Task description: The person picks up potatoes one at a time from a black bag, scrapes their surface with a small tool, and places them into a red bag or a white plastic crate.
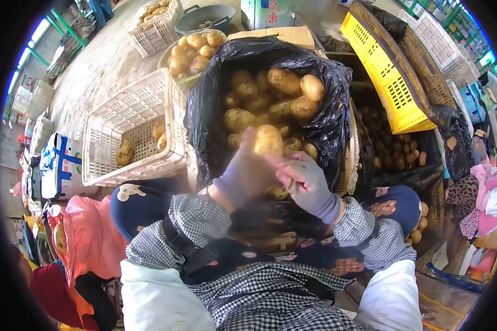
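My left hand, in a purple-grey glove and smeared by motion, holds a large potato over the box. Close by on the right is my gloved right hand, its fingers curled together and their tips at the potato's lower edge. Whatever those fingers may hold is too small to make out. Below both hands stands a box lined with a black plastic bag, with many potatoes inside, some dusted with soil.
Left stands a white plastic crate with a few potatoes. Behind it is a basin of potatoes. A yellow crate leans at right, above a dark bin of smaller potatoes. Another person sits at lower left.
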Tool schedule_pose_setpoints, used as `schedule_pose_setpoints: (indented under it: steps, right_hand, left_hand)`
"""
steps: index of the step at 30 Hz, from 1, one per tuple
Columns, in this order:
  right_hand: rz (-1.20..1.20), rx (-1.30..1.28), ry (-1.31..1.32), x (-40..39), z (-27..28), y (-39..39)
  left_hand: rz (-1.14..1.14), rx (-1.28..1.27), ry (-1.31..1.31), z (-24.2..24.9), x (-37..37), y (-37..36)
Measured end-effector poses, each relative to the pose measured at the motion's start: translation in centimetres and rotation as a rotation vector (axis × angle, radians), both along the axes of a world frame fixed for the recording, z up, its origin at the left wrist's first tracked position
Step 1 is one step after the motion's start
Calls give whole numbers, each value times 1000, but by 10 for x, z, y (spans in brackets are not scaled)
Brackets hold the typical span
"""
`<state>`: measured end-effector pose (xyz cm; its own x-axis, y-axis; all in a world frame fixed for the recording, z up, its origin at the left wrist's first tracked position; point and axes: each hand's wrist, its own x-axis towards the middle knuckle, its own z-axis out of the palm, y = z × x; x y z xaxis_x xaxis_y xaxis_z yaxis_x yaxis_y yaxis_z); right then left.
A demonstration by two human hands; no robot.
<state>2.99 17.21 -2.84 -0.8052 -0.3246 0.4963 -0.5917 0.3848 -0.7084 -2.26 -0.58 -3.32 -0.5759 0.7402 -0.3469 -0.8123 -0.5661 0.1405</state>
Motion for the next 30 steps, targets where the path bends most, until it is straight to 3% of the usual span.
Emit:
schedule_pose_setpoints:
  steps: [1, 5, 6, 8, 10, 14, 17, 20, 23, 24, 26, 28, 30]
  right_hand:
    - [-42, 29, -46, 2, 8, -1]
    - [-90, -259, -141, 1, 14, 2]
    - [-90, -88, 24, -2, 10, 4]
    - [8, -130, 26, 1, -4, 5]
    - [80, -392, -195, 8, -7, 6]
    - [-14, -491, -229, -10, 5, 19]
    - [61, -549, -516, 2, 28, 5]
    - [205, -370, -218, 6, 13, 6]
    - [74, -567, -287, 10, 33, 6]
    - [32, -741, -431, 7, 45, 8]
    - [-98, -750, -494, 3, 45, 11]
    - [-169, -742, -594, 1, 39, 17]
    - [-96, -783, -783, -4, 18, 29]
  left_hand:
    - [1, 24, -34, 1, 0, -1]
    - [0, 106, -143, 5, -2, -5]
    - [1, 120, -160, 6, -2, -6]
    - [9, 115, -142, 6, -4, -8]
    - [16, 65, -51, 5, -3, -11]
    - [4, -70, 176, -1, 3, -9]
    - [-8, -155, 297, -5, 6, -7]
    - [-32, -234, 431, -7, 3, -9]
    - [-97, -462, 587, 17, 10, -9]
    - [-120, -550, 636, 24, 13, -9]
    - [-154, -298, 538, 28, 10, -7]
    - [-168, 366, 218, 31, -1, -7]
    - [2, -29, 325, 44, 5, 2]
